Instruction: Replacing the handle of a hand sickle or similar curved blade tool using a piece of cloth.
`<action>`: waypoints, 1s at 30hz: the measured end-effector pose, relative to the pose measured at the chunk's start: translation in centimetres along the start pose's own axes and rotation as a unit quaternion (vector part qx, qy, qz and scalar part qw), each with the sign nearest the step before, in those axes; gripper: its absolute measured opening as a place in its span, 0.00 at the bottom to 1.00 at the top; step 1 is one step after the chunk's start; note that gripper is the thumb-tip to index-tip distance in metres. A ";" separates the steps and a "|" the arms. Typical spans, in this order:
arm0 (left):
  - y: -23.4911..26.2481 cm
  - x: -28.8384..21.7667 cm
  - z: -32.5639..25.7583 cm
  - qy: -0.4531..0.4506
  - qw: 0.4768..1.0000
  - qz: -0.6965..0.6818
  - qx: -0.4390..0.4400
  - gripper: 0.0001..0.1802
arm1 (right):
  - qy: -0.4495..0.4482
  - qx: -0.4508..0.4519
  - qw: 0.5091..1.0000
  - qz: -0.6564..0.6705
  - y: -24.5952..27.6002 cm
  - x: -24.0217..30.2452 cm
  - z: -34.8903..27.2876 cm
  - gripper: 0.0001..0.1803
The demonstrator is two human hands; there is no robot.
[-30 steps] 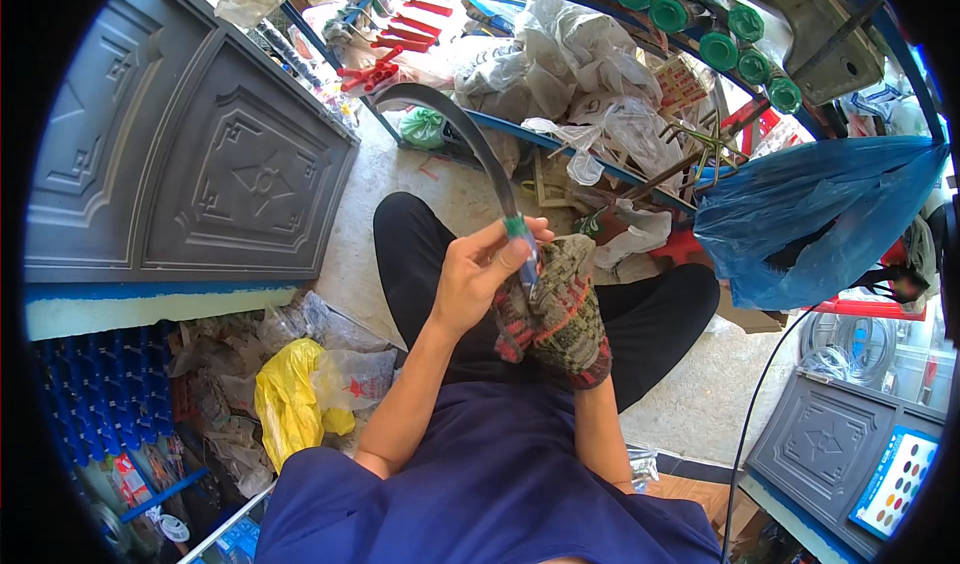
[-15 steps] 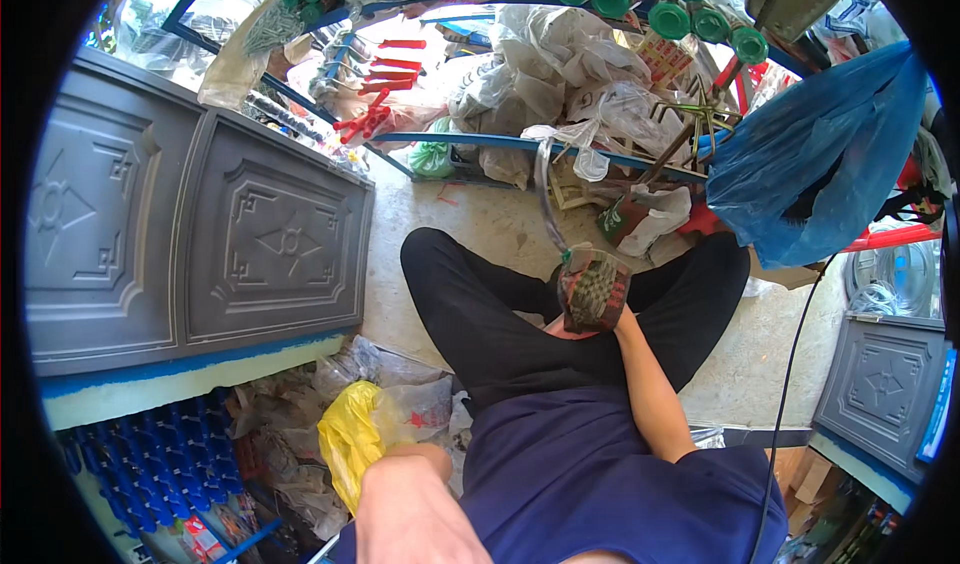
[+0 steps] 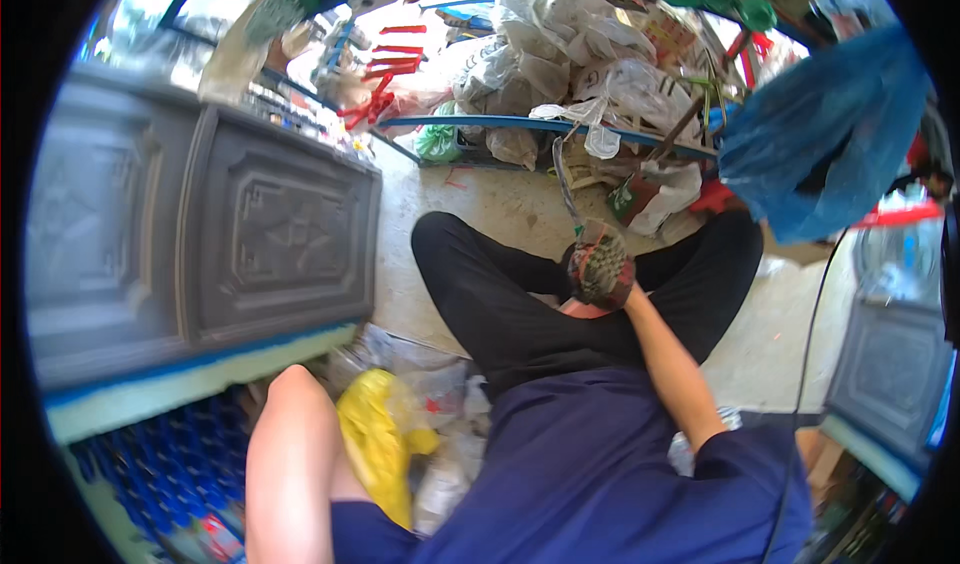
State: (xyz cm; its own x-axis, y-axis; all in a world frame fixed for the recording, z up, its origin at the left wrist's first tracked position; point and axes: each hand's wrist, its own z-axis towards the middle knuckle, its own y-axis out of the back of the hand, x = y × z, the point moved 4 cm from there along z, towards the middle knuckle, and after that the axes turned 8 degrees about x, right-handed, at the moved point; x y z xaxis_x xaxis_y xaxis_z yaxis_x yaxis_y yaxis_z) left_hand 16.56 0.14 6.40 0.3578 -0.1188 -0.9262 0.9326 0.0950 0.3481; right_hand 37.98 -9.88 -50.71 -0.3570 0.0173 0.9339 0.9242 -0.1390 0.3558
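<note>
My right hand (image 3: 579, 310) is at the end of the bare right forearm, low between my spread knees. It is mostly hidden behind a camouflage-patterned bundle (image 3: 605, 270) with some clear plastic at its top; only a pinkish patch shows below. The hand appears closed on this bundle, though its fingers cannot be made out. From the bundle's top a thin curved grey strip (image 3: 566, 184), green near its lower end, rises toward the shelf. On the left my bent bare arm (image 3: 298, 454) shows its elbow; the left hand itself is out of frame.
A yellow bag (image 3: 376, 444) and clear plastic bags lie beside my left hip. Grey panelled cabinets (image 3: 290, 234) stand at left. Ahead, a blue-framed shelf (image 3: 430, 120) holds stuffed white bags (image 3: 540, 44). A blue plastic bag (image 3: 830, 144) hangs at right, near a black cable (image 3: 808, 334).
My left elbow has swung outward to the left, uncovering more of my torso. The bundle stays between my knees and has turned slightly; the grey strip looks darker and straighter.
</note>
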 end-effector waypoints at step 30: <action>-1.7 0.9 -0.8 -0.188 0.948 -0.002 -0.256 0.09 | 0.014 0.017 0.946 -0.324 2.2 6.1 4.8 0.29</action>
State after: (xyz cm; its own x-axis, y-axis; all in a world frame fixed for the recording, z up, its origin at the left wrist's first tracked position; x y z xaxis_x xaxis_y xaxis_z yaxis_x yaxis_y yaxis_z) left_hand 15.26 0.61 4.85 0.4356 -0.4540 -0.7772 0.8236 0.5494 0.1407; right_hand 38.46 -5.35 -44.12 -0.8532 0.0625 0.5178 0.5133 -0.0754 0.8549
